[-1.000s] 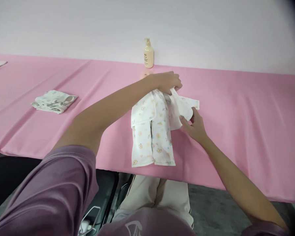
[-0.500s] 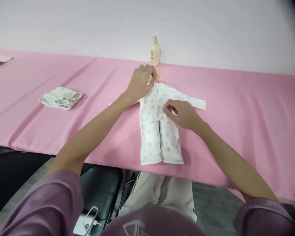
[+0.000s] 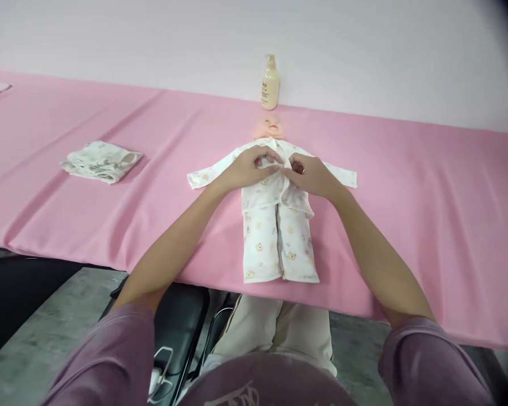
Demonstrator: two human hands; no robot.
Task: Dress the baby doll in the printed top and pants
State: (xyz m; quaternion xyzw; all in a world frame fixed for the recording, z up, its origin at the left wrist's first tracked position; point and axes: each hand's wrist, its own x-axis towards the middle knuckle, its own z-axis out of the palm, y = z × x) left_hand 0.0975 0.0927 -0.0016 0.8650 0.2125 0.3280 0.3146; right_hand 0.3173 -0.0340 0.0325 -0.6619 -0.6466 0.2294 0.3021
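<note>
A baby doll [image 3: 270, 127] lies on its back on the pink table [image 3: 406, 186], head toward the wall. It wears a white printed jacket [image 3: 275, 186] with both sleeves spread out and matching trousers [image 3: 279, 248] that reach the front edge. My left hand [image 3: 249, 167] and my right hand [image 3: 311, 175] meet over the doll's chest. Both have their fingers curled and pinch the jacket's front edges together.
A cream pump bottle [image 3: 270, 83] stands by the wall just behind the doll's head. A folded pile of printed cloth [image 3: 100, 162] lies to the left. A black chair [image 3: 182, 321] stands under the table edge, next to my legs.
The jacket has been opened out flat, its left sleeve now spread. My left hand came down from the doll's head and my right hand moved up; both now meet at the chest.
</note>
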